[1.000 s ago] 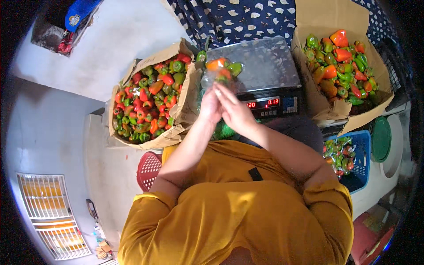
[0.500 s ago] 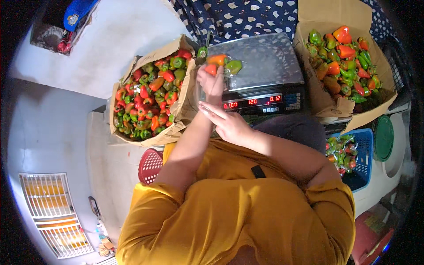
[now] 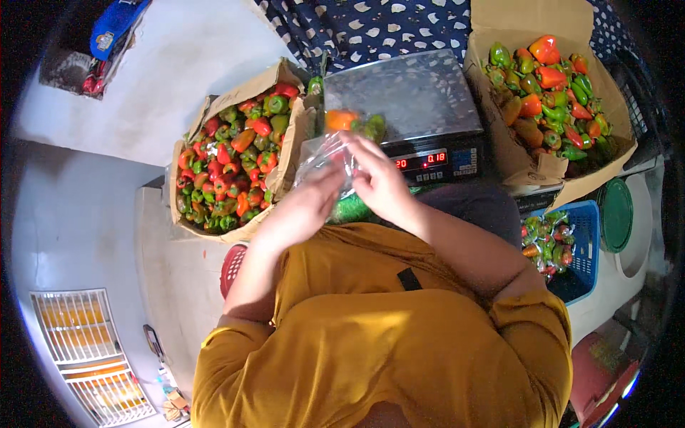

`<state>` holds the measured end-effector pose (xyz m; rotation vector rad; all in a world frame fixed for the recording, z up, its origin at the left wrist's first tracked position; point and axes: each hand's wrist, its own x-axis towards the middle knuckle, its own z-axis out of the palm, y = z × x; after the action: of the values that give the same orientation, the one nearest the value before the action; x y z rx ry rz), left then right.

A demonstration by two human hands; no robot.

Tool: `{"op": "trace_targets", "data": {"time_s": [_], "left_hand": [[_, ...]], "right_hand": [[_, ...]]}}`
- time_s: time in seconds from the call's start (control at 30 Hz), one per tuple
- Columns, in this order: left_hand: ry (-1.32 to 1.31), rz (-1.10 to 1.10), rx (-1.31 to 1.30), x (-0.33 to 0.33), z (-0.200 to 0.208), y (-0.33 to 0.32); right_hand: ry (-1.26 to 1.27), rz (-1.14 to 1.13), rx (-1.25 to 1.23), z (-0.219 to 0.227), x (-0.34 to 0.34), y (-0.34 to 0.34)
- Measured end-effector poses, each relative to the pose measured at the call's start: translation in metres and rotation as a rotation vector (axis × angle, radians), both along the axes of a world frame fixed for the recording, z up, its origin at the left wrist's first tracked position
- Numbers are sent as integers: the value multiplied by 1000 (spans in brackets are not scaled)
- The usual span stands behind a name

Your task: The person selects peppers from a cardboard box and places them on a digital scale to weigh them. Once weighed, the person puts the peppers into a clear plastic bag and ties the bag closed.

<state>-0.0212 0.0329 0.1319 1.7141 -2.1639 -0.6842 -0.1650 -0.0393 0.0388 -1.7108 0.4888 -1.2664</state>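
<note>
A clear plastic bag (image 3: 325, 158) is held between my left hand (image 3: 303, 207) and my right hand (image 3: 378, 178), just in front of a digital scale (image 3: 414, 107). An orange pepper (image 3: 341, 119) and a green pepper (image 3: 374, 128) lie on the near left corner of the scale's steel pan, right above the bag. Both hands pinch the bag's film; the fingers overlap, so I cannot tell whether its mouth is spread. The scale's red display is lit.
A cardboard box (image 3: 294, 135) full of red, green and orange peppers stands at my left. A second box of peppers (image 3: 528, 171) is at the right. A blue basket (image 3: 581, 242) with bagged peppers sits lower right, beside a green lid (image 3: 617, 214).
My hands were pressed together at the scale, then the left reached to the peppers on the pan. Now both have drawn back and hold a clear bag between them.
</note>
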Motion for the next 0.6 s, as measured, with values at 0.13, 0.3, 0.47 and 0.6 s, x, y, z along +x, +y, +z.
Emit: {"op": "trace_targets", "data": {"time_s": [0.13,0.3,0.47,0.6], "left_hand": [[99,-144,-204,22,35,13],[119,92,-443,26,-52,-3],[39,161,-663,-17,-88,-35],[155,-144,-360,1,-68,-55]], "right_hand": [[-146,89,155,34,-17,-2],[-183,249,2,75,-17,22],[-265,464,-76,81,-17,33],[-199,486,-271,84,-38,-12]]}}
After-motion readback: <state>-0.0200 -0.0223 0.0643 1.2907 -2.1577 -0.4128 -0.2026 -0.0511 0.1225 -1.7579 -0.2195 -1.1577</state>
